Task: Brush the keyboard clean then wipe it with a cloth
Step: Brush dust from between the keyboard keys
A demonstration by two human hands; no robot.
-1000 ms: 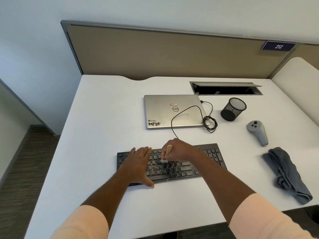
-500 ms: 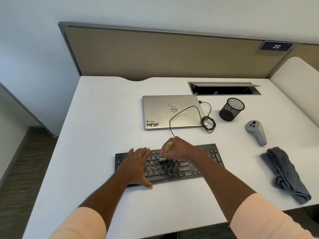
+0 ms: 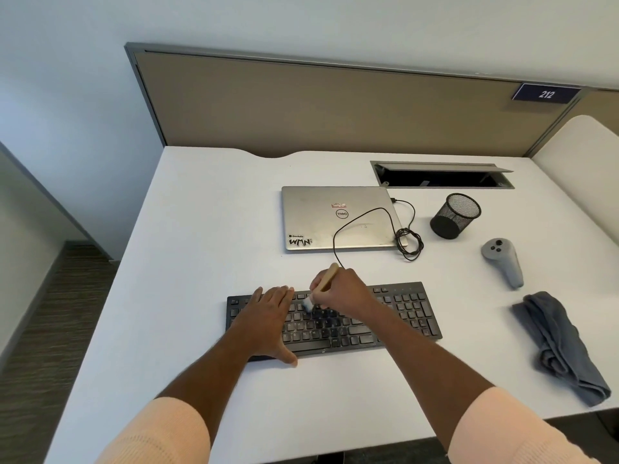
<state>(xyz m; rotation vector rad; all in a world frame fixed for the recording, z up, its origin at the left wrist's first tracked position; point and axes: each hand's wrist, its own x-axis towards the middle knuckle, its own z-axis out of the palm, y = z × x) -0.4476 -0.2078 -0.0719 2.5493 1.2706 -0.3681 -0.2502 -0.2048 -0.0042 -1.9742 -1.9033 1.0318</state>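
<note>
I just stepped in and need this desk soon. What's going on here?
A person is cleaning a black keyboard. Their left hand lies flat on its left half, apparently steadying it. The right hand grips a small wooden-handled brush, with the bristles down on the upper key rows. The grey cloth for wiping lies untouched on the white desk, to the right of the keyboard.

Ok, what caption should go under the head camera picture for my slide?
Right hand holds a small brush to the keyboard; left hand rests flat on it.
</note>
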